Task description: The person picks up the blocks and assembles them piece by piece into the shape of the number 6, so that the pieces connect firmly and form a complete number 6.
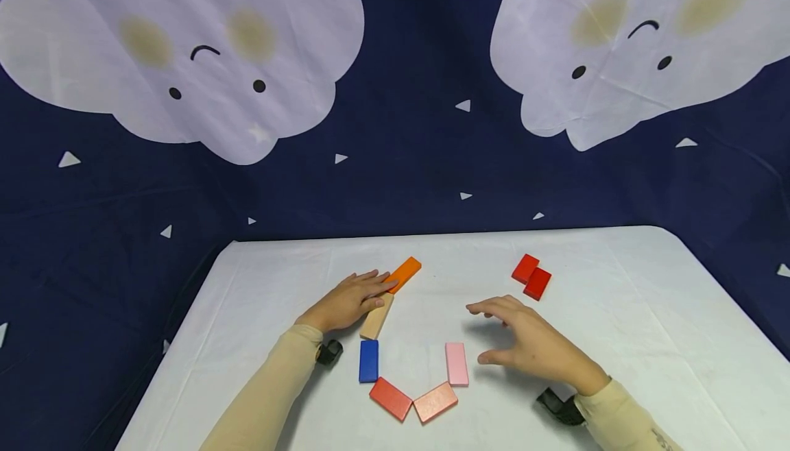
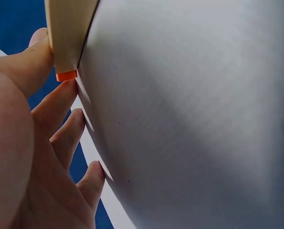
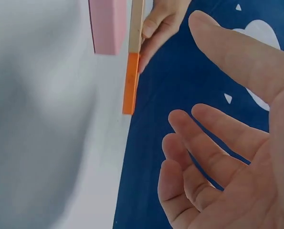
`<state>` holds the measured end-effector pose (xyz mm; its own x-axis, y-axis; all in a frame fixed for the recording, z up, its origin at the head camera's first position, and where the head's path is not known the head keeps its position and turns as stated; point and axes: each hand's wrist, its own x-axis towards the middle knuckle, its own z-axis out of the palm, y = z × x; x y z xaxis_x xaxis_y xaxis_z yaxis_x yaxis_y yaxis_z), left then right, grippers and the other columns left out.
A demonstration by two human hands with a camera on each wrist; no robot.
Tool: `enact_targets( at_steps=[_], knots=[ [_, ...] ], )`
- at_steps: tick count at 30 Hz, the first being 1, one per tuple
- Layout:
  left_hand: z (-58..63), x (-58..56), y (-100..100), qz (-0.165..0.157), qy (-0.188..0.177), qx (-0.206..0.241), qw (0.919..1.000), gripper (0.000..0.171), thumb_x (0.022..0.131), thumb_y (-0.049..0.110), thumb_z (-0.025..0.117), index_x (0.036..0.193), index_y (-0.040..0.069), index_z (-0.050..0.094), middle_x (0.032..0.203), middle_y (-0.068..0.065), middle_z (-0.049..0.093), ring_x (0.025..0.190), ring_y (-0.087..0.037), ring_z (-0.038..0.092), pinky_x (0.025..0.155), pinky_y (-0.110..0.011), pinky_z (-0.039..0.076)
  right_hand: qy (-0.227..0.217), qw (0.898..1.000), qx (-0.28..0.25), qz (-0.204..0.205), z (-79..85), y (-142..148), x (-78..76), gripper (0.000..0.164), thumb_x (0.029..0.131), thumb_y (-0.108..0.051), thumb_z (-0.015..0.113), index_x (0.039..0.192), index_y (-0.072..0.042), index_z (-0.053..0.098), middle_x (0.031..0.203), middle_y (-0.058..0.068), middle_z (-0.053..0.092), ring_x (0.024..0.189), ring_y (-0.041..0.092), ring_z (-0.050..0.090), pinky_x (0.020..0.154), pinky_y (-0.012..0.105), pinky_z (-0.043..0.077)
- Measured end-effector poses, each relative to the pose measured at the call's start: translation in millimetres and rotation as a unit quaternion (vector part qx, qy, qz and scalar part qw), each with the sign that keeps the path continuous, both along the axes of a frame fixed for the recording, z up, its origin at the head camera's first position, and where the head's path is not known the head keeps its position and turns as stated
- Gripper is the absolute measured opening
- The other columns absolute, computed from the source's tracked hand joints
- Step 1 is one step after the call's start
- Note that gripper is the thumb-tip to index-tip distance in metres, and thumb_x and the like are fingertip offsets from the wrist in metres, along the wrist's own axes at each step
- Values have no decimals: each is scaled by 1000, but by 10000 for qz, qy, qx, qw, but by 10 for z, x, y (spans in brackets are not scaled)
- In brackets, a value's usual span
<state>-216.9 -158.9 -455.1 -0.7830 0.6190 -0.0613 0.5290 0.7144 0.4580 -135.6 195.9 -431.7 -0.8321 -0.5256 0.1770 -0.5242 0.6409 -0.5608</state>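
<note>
My left hand lies over the meeting ends of an orange block and a natural wood block, its fingers extended. In the left wrist view the thumb is against the natural wood block and the index fingertip is at the orange block's end. My right hand hovers over the cloth, thumb and fingers spread apart with nothing between them. Nearest to it is a pink block. A blue block, a red block and a salmon-coloured block continue the curved row.
Two red blocks, one touching the other, lie at the back right of the white-covered table. Behind the table hangs a dark blue cloth with printed clouds. A dark wrist device is on the right wrist.
</note>
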Motion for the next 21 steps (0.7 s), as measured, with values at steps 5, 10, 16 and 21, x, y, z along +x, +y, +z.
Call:
enact_targets(
  at_steps=[5,10,16,21],
  knots=[
    [-2,-3,-1,-8,-5,-20,10000,49,107,32,49,154,19,44,160,-6,37,150,-30,28,121,-57,16,-9,9996,-162,-251,12,77,-29,66,74,-28,91,133,-22,64,128,-12,61,104,18,60,86,34,53],
    [-1,-4,-4,-13,-8,-17,10000,49,107,32,49,154,19,44,160,-7,37,150,-30,28,121,-57,16,-27,9988,-261,-415,40,169,-58,64,76,-29,90,133,-21,63,129,-8,62,102,19,58,84,36,53],
    [-2,-4,-7,-28,14,18,10000,49,106,32,50,154,19,44,159,-7,38,150,-30,28,121,-57,16,138,9971,-158,-734,67,268,-87,63,77,-29,89,134,-19,63,129,-5,63,99,20,58,81,39,52],
    [-2,-2,-5,-31,5,27,10000,49,106,31,50,154,19,44,159,-7,38,150,-30,28,121,-58,16,339,9940,-136,-1027,68,346,-124,63,76,-28,90,132,-15,63,122,1,66,95,22,57,80,42,51]
  ],
)
